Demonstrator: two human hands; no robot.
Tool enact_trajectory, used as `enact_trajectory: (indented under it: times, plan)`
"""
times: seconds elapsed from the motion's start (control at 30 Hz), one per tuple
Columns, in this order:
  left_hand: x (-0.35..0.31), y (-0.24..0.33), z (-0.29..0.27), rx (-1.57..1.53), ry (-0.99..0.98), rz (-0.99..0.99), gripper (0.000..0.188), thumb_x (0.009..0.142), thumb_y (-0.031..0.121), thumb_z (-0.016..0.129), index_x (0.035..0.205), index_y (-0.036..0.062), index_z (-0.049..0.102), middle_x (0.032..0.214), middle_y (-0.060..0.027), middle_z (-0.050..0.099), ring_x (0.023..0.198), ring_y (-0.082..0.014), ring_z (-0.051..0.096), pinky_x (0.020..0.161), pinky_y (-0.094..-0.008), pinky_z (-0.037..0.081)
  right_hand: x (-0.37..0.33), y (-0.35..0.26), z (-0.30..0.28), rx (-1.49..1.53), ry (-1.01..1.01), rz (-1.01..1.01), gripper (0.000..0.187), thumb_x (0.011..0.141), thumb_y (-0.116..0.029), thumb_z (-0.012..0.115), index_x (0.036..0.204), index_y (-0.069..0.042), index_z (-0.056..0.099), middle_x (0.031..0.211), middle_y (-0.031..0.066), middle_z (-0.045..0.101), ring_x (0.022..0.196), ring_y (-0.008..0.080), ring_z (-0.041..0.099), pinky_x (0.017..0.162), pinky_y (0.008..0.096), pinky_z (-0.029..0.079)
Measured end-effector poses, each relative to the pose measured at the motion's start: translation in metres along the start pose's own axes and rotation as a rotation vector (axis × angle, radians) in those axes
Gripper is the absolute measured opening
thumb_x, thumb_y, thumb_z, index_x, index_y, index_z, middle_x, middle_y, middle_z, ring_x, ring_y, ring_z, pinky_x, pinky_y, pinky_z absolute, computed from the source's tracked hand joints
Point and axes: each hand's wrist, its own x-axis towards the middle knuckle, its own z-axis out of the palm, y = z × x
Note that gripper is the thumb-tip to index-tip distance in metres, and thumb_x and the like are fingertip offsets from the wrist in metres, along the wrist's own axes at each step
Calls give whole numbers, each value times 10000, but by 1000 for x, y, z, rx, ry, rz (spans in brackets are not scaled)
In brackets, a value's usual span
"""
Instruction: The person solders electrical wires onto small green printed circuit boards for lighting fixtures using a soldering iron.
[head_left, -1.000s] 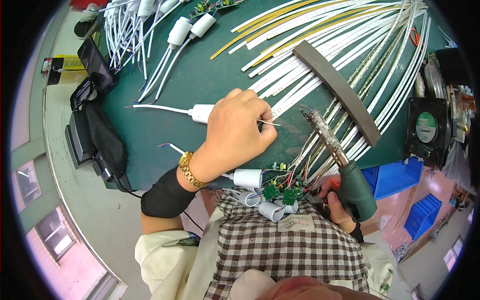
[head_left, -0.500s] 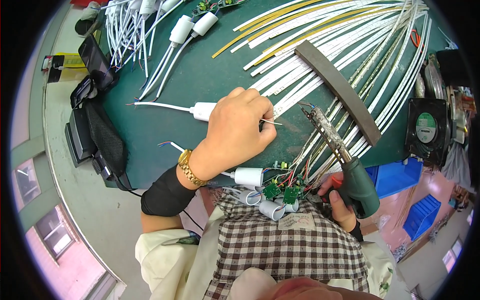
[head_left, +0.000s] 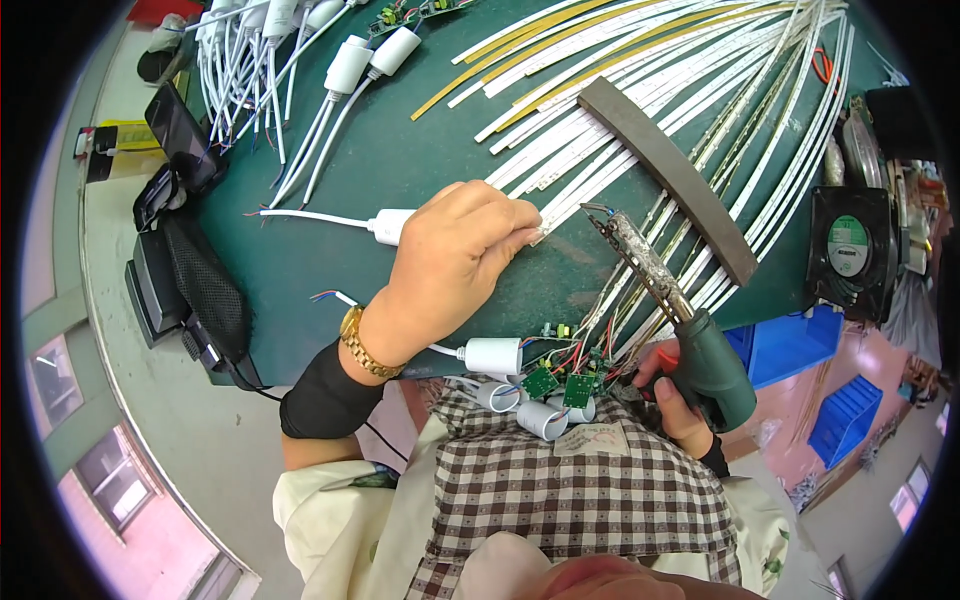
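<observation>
My left hand (head_left: 455, 265), with a gold watch at its wrist, is closed, its thumb and fingertips pinched at the near end of a white LED strip (head_left: 570, 205). Any wire between those fingers is hidden. Partly behind this hand lies a white cylindrical housing (head_left: 388, 226) with a cable running left. My right hand (head_left: 682, 415) grips the green soldering gun (head_left: 712, 365) by its handle, one finger near the red trigger. The gun's metal tip points up and left, close to the strip ends but apart from my left fingertips.
A dark curved bar (head_left: 670, 180) lies across the fanned strips. Green circuit boards (head_left: 578, 390) and white housings (head_left: 493, 355) crowd the table's near edge. More cabled housings (head_left: 347, 65) lie at far left. A black fan (head_left: 848, 250) and blue bins (head_left: 845, 420) are at right.
My left hand has shifted slightly left, its fingertips now against the strip's end. The thin wire that stuck out from them no longer shows. The soldering gun stays nearly in place.
</observation>
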Motion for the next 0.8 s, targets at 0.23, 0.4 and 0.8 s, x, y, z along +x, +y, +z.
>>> enact_trajectory:
  times: [0.23,0.4,0.8]
  plan:
    - [0,5,7,111,25,-15,128,698,14,744,786,76,675,737,-55,586,677,-236,573,611,-339,471,6,3,-2,-23,-21,-123,352,909,-162,623,1220,-17,542,861,87,608,738,158,588,670,307,477]
    - [1,3,7,143,13,5,120,680,-42,699,752,34,643,731,-63,606,674,-216,592,606,-316,474,5,8,1,-4,-49,-95,395,890,-110,615,1261,-7,529,882,81,616,747,154,610,672,300,507]
    - [1,5,10,187,-18,-52,138,659,-21,673,738,40,577,689,-75,545,613,-244,535,570,-336,434,11,-7,11,-63,-10,-123,292,825,-38,635,1112,16,630,840,87,670,721,168,681,638,283,553]
